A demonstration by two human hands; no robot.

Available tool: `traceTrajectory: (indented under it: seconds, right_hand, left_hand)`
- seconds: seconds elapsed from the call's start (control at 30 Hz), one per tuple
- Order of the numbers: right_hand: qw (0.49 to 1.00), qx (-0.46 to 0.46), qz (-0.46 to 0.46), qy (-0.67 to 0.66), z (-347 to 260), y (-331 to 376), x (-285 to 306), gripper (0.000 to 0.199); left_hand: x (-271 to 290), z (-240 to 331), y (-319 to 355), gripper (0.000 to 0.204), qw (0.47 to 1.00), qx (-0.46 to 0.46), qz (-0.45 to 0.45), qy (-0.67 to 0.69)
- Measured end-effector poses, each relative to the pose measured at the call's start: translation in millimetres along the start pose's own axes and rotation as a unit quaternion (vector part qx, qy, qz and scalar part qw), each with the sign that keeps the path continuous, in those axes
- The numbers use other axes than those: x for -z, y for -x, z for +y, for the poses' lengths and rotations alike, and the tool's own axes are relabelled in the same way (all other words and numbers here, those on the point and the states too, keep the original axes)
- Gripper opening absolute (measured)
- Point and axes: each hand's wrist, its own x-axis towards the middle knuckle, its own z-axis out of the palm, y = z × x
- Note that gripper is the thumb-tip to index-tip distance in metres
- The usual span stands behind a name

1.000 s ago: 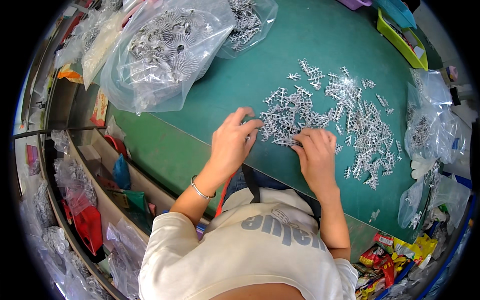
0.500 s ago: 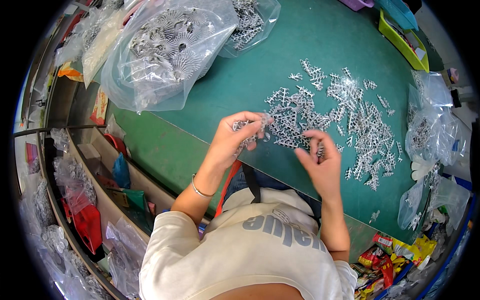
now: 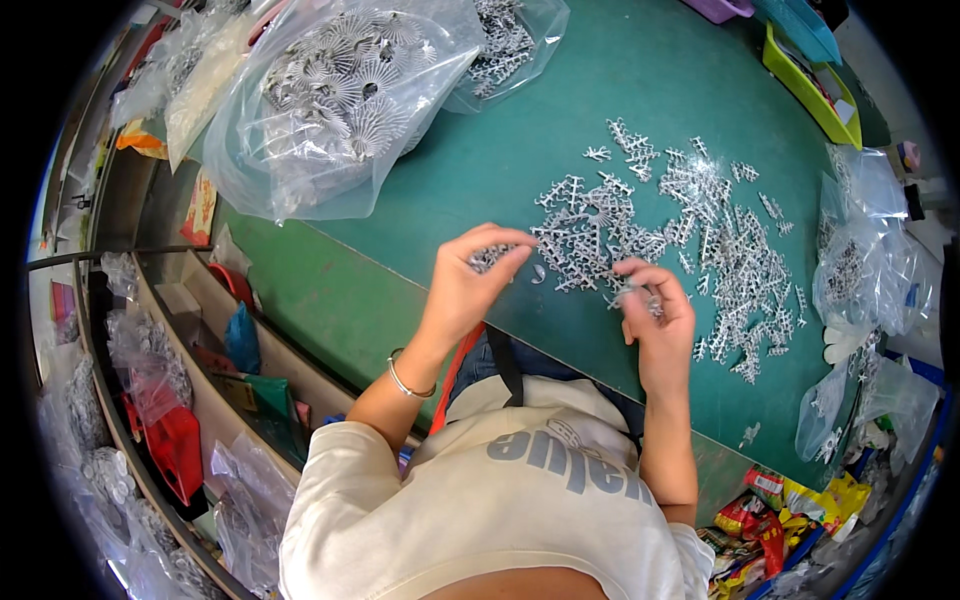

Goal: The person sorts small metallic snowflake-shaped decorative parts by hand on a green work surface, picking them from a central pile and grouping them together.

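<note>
My left hand (image 3: 478, 268) is curled round several small grey branched plastic pieces (image 3: 487, 258), thumb and forefinger brought together at the tip. Above the table's near edge, my right hand (image 3: 655, 305) has its fingers bent around more grey pieces (image 3: 652, 303), whose exact shape is partly covered. Just beyond both hands lies a pile of silvery-grey branched plastic pieces (image 3: 590, 225) on the green table (image 3: 470, 170). A second, larger spread of the same pieces (image 3: 745, 280) reaches to the right. One small clear bit (image 3: 539, 272) rests by my left fingertips.
A big clear bag of grey fan-shaped discs (image 3: 340, 100) stands at the back left, with another bag (image 3: 500, 45) behind it. A lime-green tray (image 3: 815, 90) sits far right, above clear bags (image 3: 865, 260). Drawers (image 3: 190, 300) line the left side; snack packets (image 3: 760, 520) lie lower right.
Grey pieces that showed between my left fingertips have gone from there. My right hand has drawn its thumb and fingers closer together around pieces and shifted slightly right.
</note>
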Motion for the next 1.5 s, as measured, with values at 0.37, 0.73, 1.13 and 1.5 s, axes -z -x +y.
traceTrajectory:
  seconds: [0.37, 0.73, 1.13, 1.5]
  right_hand:
    - [0.8, 0.201, 0.0, 0.565, 12.2, -3.2, -22.2, 0.021]
    - [0.969, 0.1, 0.102, 0.2, 10.5, -6.5, 1.3, 0.012]
    - [0.863, 0.143, 0.204, 0.438, -0.8, -7.1, 11.9, 0.013]
    - [0.831, 0.217, -0.047, 0.51, 13.0, -7.1, -41.7, 0.029]
  left_hand:
    - [-9.9, 15.6, -14.5, 0.019, 0.892, -0.164, -0.071, -0.416]
    - [-16.5, 0.3, -17.6, 0.013, 0.956, -0.143, -0.001, -0.256]
    - [-10.2, 15.3, -21.2, 0.007, 0.93, 0.228, -0.042, 0.286]
    - [3.7, -5.8, -18.5, 0.014, 0.682, 0.252, -0.012, 0.687]
